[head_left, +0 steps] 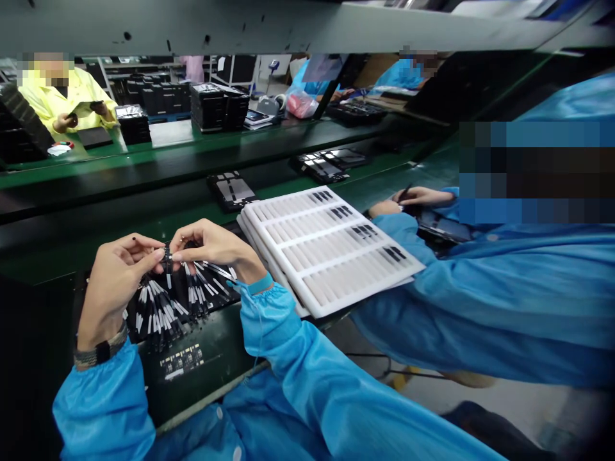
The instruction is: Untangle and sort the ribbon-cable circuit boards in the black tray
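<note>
My left hand (115, 278) and my right hand (211, 246) meet above a heap of small black-and-white strip parts (177, 301) on the green bench. Both pinch the same small black strip part (166, 259) between thumb and forefinger. Both wrists come out of blue smock sleeves; a dark band sits on the left wrist. To the right lies a stack of white slotted trays (327, 250), mostly bare, with a few black parts at the right ends of its rows.
A co-worker in a blue smock (480, 288) sits close on my right, hands (408, 198) on a dark device. Dark panels (231, 190) lie on the conveyor. Across it, a person in yellow (67, 96) holds a device; stacked black trays (211, 105) stand there. A shelf hangs overhead.
</note>
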A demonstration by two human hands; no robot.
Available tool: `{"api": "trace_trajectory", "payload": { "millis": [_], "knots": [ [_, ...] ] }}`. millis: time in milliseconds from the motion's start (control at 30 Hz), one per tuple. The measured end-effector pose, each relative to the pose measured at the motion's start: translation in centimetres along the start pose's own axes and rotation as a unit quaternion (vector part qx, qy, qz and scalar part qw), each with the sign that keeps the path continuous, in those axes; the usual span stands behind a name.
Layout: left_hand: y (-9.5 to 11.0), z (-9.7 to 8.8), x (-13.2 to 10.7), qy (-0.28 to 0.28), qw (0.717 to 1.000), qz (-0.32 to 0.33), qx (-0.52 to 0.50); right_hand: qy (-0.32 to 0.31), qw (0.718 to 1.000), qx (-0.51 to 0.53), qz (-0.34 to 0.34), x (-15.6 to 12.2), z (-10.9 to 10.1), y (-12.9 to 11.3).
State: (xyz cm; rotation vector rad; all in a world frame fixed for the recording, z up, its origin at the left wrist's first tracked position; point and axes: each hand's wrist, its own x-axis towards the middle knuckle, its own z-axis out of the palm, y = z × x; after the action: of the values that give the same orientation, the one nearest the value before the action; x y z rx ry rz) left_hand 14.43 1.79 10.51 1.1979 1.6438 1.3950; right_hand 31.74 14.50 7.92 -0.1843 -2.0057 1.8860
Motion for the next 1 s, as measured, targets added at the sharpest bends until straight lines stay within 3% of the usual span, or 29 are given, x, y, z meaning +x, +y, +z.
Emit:
{"api": "trace_trajectory", "payload": {
  "millis": [100, 267, 400, 533, 633, 700, 800, 900, 1000],
  "knots": [
    [0.3, -0.2, -0.2, 0.007, 1.000, -0.001, -0.011, 0.002, 1.000, -0.004, -0.007, 0.1, 0.0, 0.0],
    [1.1, -0.2, -1.1, 0.069, 0.997, 0.017, -0.011, 0.024, 0.998, 0.014, -0.048, 0.3, -0.1, 0.1],
    [2.9, 0.4, -0.9, 0.095, 0.995, 0.017, 0.016, 0.067, 0.995, 0.041, -0.062, 0.6, -0.6, 0.6],
    [6.7, 1.3, 1.1, 0.101, 0.987, 0.064, 0.105, 0.184, 0.979, 0.049, -0.074, 0.5, -2.4, 0.9],
    [9.5, 2.7, 4.2, 0.069, 0.979, 0.086, 0.170, 0.334, 0.936, 0.039, -0.107, -1.3, -4.8, 0.3],
    [10.3, 4.4, 7.4, 0.034, 0.973, 0.091, 0.209, 0.416, 0.898, 0.033, -0.137, -3.2, -6.3, -0.5],
    [9.2, 8.6, 13.2, -0.036, 0.962, 0.101, 0.252, 0.484, 0.858, 0.029, -0.173, -6.3, -8.0, -1.6],
    [6.1, 14.4, 19.0, -0.085, 0.947, 0.121, 0.284, 0.510, 0.839, 0.025, -0.187, -7.9, -8.4, -2.3],
    [2.2, 19.9, 22.7, -0.129, 0.932, 0.160, 0.298, 0.507, 0.841, 0.030, -0.186, -8.2, -8.2, -2.6]
  ]
}}
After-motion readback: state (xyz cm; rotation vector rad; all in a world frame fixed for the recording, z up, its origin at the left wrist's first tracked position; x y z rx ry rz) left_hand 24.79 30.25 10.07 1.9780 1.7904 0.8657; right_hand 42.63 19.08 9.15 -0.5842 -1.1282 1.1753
